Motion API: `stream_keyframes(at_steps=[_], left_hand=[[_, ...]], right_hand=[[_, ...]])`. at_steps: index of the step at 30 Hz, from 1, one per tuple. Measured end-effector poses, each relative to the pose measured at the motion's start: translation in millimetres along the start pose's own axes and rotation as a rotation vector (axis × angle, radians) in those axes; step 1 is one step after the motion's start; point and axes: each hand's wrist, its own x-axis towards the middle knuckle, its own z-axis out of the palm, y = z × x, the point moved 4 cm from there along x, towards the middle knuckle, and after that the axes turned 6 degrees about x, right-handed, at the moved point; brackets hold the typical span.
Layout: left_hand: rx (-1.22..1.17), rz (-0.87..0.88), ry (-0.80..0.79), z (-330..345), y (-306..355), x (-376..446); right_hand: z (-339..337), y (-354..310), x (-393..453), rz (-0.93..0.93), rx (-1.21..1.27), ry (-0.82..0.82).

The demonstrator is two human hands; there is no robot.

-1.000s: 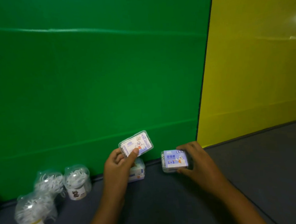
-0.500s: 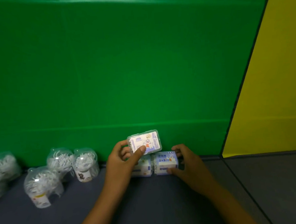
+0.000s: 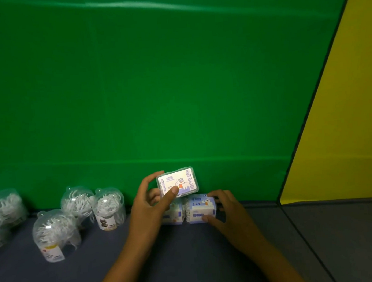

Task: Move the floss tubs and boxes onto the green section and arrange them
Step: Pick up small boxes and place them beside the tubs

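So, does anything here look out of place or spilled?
Nothing is spilled or damaged. The tubs stand upright, though loosely grouped. Only the box in the left hand is raised and tilted; two boxes sit side by side, the right hand gripping one.

A smooth yellow panel [image 3: 342, 130] is rising at the right beyond a dark slanting seam; a dark grey-blue matte floor [image 3: 189, 261] is stretching across the foreground.

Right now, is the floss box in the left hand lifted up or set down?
Lifted. The left hand pinches the floss box with its label facing the camera, above the two boxes on the floor.
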Motion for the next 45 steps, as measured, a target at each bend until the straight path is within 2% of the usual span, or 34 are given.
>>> stream_keyframes(at_steps=[4,9,15,21,28,33,42,45], left_hand=[[0.002,-0.001,0.012,3,2,-2],[0.067,0.008,-0.028,18,4,-6],[0.321,0.045,-0.097,64,16,-1],[0.609,0.088,-0.143,130,17,-4],[0.979,-0.066,-0.204,177,-16,-9],[1.034,-0.111,-0.143,187,-24,-17],[1.359,-0.119,-0.086,203,-30,-22],[1.365,-0.114,-0.083,202,-31,-24]], right_hand=[[-12,-2,-1,0.014,-0.058,-0.007],[-53,1,-13,0.005,-0.278,0.057],[-114,15,-25,0.055,-0.543,0.069],[-146,41,-34,0.122,-0.563,0.026],[-170,65,-34,0.110,-0.503,-0.008],[-167,75,-34,0.045,-0.416,-0.027],[-170,81,-40,-0.001,-0.354,-0.055],[-171,77,-41,-0.012,-0.352,-0.053]])
